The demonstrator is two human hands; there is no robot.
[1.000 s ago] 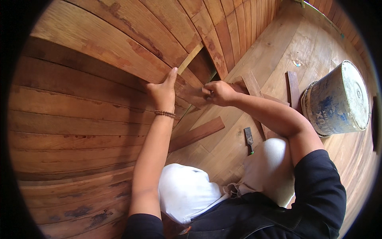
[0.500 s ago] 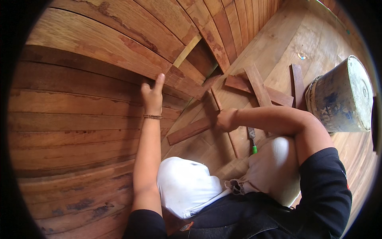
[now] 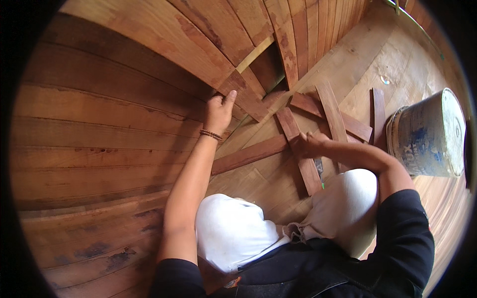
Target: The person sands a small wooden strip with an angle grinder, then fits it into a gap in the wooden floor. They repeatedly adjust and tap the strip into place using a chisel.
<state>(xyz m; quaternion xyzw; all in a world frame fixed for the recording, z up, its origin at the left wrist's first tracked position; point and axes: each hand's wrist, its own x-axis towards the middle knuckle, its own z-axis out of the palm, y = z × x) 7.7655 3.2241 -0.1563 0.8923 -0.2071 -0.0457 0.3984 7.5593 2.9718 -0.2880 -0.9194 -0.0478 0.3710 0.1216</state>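
My left hand [image 3: 219, 113] is at the lower edge of the wooden wall boards. Its thumb presses on the face of a short board [image 3: 246, 99] set at the end of a longer wall board [image 3: 164, 37], while its fingers curl out of sight behind the edge. Over the floor, my right hand [image 3: 312, 145] grips a loose wooden slat [image 3: 309, 174] by its side, flat face upward. Beneath that slat another slat [image 3: 253, 153] lies crosswise. Close to my right knee, a tool with a green handle [image 3: 323, 186] is mostly covered.
Several loose slats [image 3: 332, 111] lie crossed on the plank floor [image 3: 362, 54] beyond my right hand. A stained bucket [image 3: 422, 134] rests on its side at the right. An uncovered gap [image 3: 268, 64] shows between wall boards, with a pale batten [image 3: 254, 53] beside it.
My left hand has slid right along the board edge onto the short board. The slat in my right hand has turned from edge-on to flat. The view has shifted slightly.
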